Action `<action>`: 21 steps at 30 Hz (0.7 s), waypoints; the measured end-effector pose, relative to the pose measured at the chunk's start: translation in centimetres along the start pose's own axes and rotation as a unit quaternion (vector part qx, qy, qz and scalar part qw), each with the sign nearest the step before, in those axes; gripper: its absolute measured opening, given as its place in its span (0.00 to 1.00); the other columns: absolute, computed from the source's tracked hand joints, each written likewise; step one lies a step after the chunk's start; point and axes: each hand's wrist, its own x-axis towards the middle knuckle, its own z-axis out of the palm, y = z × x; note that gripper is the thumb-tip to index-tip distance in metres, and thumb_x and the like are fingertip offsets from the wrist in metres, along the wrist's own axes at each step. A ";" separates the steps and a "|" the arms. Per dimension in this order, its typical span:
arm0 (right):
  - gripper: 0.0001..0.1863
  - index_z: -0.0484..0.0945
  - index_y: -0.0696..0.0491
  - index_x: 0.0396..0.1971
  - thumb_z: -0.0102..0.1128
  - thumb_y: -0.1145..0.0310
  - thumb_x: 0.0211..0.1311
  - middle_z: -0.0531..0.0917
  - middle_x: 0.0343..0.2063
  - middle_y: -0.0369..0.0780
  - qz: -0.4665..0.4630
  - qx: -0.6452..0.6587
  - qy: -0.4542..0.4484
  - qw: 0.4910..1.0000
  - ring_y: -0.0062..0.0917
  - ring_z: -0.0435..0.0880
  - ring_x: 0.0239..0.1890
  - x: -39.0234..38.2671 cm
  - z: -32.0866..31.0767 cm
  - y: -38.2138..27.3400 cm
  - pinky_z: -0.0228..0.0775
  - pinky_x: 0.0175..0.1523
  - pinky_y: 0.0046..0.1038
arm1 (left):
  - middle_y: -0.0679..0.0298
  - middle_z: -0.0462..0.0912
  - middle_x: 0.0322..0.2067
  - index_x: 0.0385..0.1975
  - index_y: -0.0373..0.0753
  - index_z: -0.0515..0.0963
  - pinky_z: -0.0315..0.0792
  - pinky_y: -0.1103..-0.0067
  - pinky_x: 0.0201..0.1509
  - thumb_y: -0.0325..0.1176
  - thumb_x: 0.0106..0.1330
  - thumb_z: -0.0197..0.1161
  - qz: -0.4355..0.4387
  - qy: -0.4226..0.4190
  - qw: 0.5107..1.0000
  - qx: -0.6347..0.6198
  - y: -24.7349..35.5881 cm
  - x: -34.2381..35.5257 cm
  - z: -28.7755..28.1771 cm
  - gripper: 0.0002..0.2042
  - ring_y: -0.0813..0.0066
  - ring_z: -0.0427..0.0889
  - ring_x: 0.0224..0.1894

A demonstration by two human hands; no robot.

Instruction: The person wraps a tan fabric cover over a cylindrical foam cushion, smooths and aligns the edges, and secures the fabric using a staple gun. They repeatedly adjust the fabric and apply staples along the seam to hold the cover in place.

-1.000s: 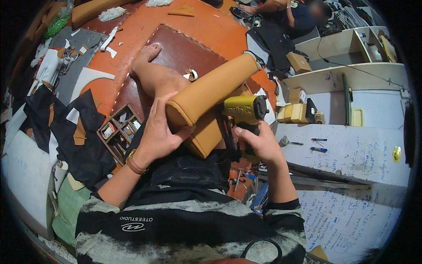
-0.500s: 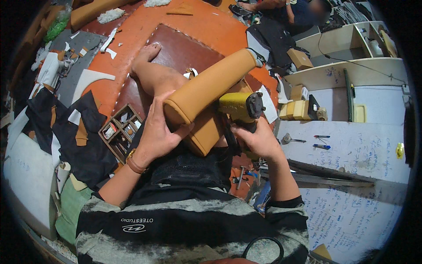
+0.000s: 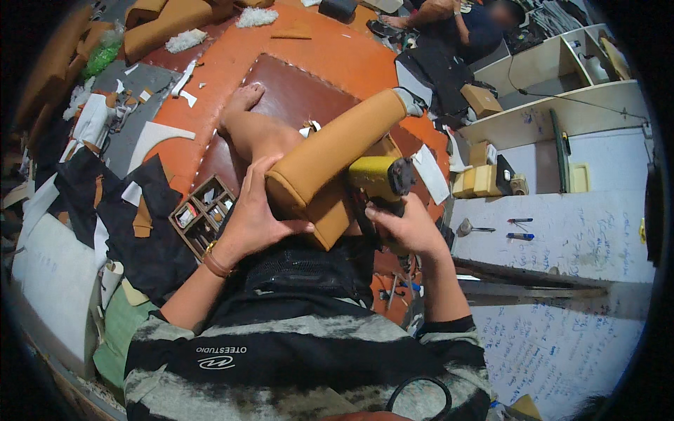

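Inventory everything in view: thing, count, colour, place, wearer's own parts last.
padded work: two sections, tan, over lap
power tool: one, yellow and black, centre
divided box: one, brown, left of lap
fabric: count unclear, black, left
pens: at least two, bluish, right
blocks: several, pale yellow, right
co-worker: one, dark clothing, upper right
floor covering: count unclear, orange and maroon, ahead
leg: one, bare, ahead
left hand: one, bare, holding padded work
right hand: one, bare, holding power tool

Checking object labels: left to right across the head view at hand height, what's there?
White panel, black fabric, compartmented wooden box, left hand, tan padded piece, right hand, blue pens.
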 end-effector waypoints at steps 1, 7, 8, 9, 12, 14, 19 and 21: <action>0.22 0.83 0.58 0.57 0.73 0.62 0.70 0.88 0.42 0.37 0.000 0.012 0.002 1.000 0.21 0.85 0.43 -0.3 0.4 0.2 0.78 0.52 0.31 | 0.47 0.72 0.65 0.70 0.37 0.65 0.69 0.59 0.75 0.42 0.49 0.90 -0.005 0.020 1.000 0.005 0.4 0.0 0.0 0.50 0.45 0.73 0.70; 0.29 0.79 0.57 0.67 0.75 0.65 0.69 0.87 0.56 0.40 -0.067 0.110 0.075 0.989 0.26 0.84 0.59 -4.7 1.0 4.3 0.74 0.67 0.33 | 0.52 0.81 0.59 0.65 0.37 0.72 0.74 0.63 0.71 0.38 0.54 0.87 -0.068 0.065 0.995 -0.023 1.3 0.8 0.6 0.40 0.53 0.81 0.64; 0.30 0.79 0.58 0.67 0.76 0.65 0.69 0.87 0.57 0.40 -0.057 0.126 0.091 0.986 0.26 0.84 0.59 -5.7 0.8 5.2 0.73 0.68 0.34 | 0.53 0.82 0.58 0.65 0.37 0.72 0.74 0.64 0.71 0.37 0.55 0.87 -0.072 0.057 0.995 -0.042 1.1 1.0 0.5 0.39 0.55 0.82 0.63; 0.30 0.79 0.58 0.66 0.76 0.63 0.68 0.87 0.57 0.40 -0.058 0.161 0.135 0.976 0.27 0.84 0.59 -6.7 0.6 6.8 0.73 0.68 0.35 | 0.54 0.83 0.58 0.65 0.37 0.73 0.74 0.65 0.71 0.36 0.56 0.86 -0.074 0.042 0.994 -0.066 1.0 1.4 0.5 0.38 0.58 0.83 0.63; 0.30 0.79 0.58 0.66 0.77 0.61 0.67 0.87 0.56 0.39 -0.017 0.192 0.224 0.955 0.28 0.84 0.58 -8.6 -0.3 10.0 0.73 0.67 0.34 | 0.57 0.83 0.60 0.66 0.37 0.72 0.74 0.67 0.71 0.34 0.58 0.85 -0.067 -0.017 0.993 -0.098 0.1 2.3 -1.1 0.37 0.64 0.81 0.65; 0.27 0.80 0.56 0.64 0.73 0.59 0.70 0.87 0.51 0.39 -0.008 0.197 0.212 0.957 0.25 0.85 0.55 -8.7 -1.2 14.6 0.75 0.64 0.33 | 0.61 0.81 0.64 0.69 0.37 0.71 0.73 0.68 0.73 0.30 0.59 0.84 -0.054 -0.047 0.981 -0.182 -2.0 2.8 -1.9 0.38 0.68 0.79 0.67; 0.26 0.77 0.56 0.64 0.72 0.63 0.71 0.86 0.44 0.35 0.096 0.248 0.107 0.958 0.22 0.84 0.44 -6.7 0.2 28.9 0.78 0.51 0.30 | 0.64 0.80 0.65 0.72 0.37 0.72 0.73 0.68 0.75 0.23 0.51 0.86 -0.183 -0.151 0.945 -0.224 -3.5 5.4 -5.2 0.44 0.70 0.78 0.69; 0.27 0.77 0.55 0.64 0.75 0.68 0.68 0.86 0.45 0.36 0.115 0.282 0.120 0.945 0.22 0.84 0.46 -4.8 3.7 35.4 0.79 0.52 0.31 | 0.63 0.81 0.64 0.71 0.35 0.72 0.76 0.71 0.71 0.22 0.51 0.85 -0.171 -0.193 0.942 -0.213 -3.1 7.0 -6.3 0.43 0.73 0.79 0.66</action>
